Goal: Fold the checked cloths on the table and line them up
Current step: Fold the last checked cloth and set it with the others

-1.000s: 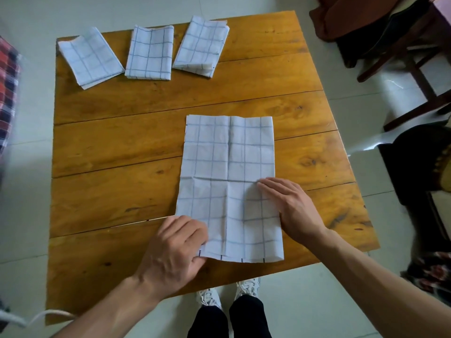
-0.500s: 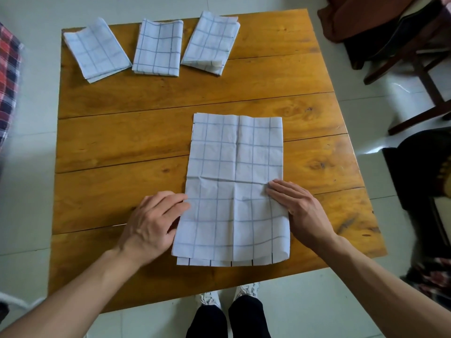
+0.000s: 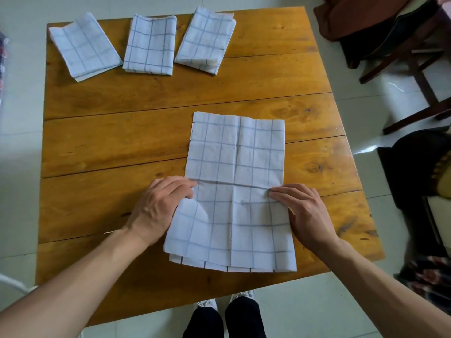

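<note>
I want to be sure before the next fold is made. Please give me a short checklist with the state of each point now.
1. Cloth lies flat on the table, long side pointing away: ok.
2. Left hand at the left edge, at the middle crease: ok.
3. Right hand at the right edge, same crease: ok.
4. Firm grip on both edges: cannot tell, the fingertips may only press.
5. Near layers even: not ok, a lower layer sticks out at the near edge.
6. Room in the row beside the three folded cloths: ok, bare wood to their right.
</note>
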`<state>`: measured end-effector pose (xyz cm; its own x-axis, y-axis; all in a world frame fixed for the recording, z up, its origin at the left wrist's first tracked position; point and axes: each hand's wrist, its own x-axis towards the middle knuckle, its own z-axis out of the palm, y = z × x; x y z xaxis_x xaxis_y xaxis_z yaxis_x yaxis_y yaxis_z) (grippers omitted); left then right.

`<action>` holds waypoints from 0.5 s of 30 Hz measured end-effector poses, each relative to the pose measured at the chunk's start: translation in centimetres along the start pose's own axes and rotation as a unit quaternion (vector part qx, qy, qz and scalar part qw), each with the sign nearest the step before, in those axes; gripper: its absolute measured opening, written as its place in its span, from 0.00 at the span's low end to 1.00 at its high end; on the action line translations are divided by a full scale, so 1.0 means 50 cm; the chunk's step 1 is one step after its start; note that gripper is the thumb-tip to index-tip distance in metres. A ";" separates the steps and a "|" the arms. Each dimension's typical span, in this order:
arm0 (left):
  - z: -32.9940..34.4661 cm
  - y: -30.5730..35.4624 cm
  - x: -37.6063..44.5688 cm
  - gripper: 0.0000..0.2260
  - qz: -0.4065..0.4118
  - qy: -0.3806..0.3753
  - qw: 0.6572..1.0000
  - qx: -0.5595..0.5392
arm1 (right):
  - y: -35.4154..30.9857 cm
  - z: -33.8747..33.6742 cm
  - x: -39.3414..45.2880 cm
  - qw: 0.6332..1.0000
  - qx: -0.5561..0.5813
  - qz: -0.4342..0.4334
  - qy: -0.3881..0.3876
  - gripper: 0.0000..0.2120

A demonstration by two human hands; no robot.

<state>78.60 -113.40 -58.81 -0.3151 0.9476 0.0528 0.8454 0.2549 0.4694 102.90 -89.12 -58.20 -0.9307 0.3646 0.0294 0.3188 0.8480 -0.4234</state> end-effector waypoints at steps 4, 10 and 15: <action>-0.012 0.000 0.005 0.12 -0.041 0.002 0.998 -0.046 | 0.011 -0.017 0.006 0.998 0.042 0.049 -0.022 0.21; -0.026 0.039 0.016 0.08 -0.174 -0.008 0.971 -0.164 | -0.004 -0.043 0.020 0.981 0.114 0.152 -0.027 0.17; -0.016 0.038 0.036 0.06 -0.255 -0.007 0.948 -0.190 | 0.004 -0.040 0.027 0.943 0.230 0.238 -0.023 0.05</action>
<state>79.29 -111.39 -57.13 -0.6333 0.7225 -0.2773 0.3669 0.5958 0.7144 102.04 -87.70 -56.45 -0.7114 0.6365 -0.2979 0.6009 0.3312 -0.7275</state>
